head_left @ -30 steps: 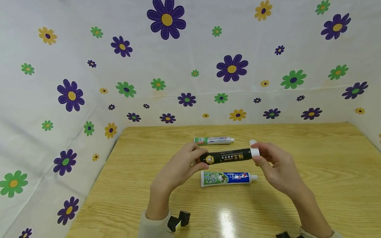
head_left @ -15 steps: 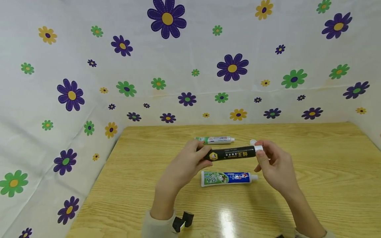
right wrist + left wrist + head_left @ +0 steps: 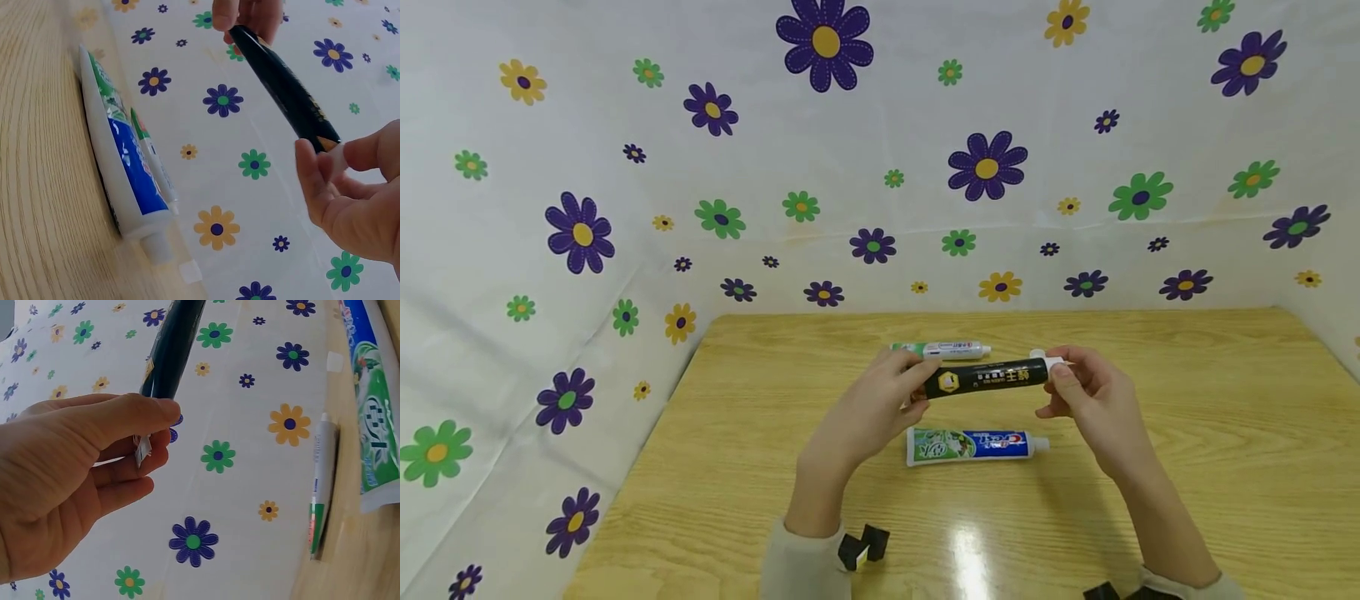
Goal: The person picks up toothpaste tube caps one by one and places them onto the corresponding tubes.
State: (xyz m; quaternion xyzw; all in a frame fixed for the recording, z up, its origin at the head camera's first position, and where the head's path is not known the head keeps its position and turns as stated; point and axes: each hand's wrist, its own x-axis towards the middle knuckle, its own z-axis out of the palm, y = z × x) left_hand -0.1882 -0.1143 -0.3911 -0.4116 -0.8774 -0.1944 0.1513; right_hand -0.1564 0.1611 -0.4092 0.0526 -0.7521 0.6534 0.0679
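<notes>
- Currently the right hand (image 3: pixel 1101 412) has its thumb and fingers closed in a pinch around the white cap (image 3: pixel 1055 365) at one end of the black tube (image 3: pixel 988 379); the digits hide part of the cap, so I cannot tell whether it sits tight or loose.
- Opposite it, the left hand (image 3: pixel 872 408) grips the tube's tail, thumb on one side and fingers curled behind, as the left wrist view shows.
- Between them, the tube is held off the table (image 3: pixel 715 500), its long axis running left to right across the person's front. In the head view the capped end sits a little higher than the tail.
- Most important for any turn or pull, I judge, is that line: the cap points toward the right hand, which is the nearer to it, while the left hand anchors the far end.
- Nearer the person, a green-and-blue tube (image 3: pixel 970 446) lies on the wood, roughly parallel, narrow end to the right.
- Beyond the held tube, a smaller white-and-green tube (image 3: pixel 958 350) lies the same way, partly covered by the left hand.
- Just past the right fingertips, a small white piece (image 3: pixel 1037 353), perhaps a loose cap, rests on the tabletop.
- Behind everything hangs a flowered cloth (image 3: pixel 850 150).
</notes>
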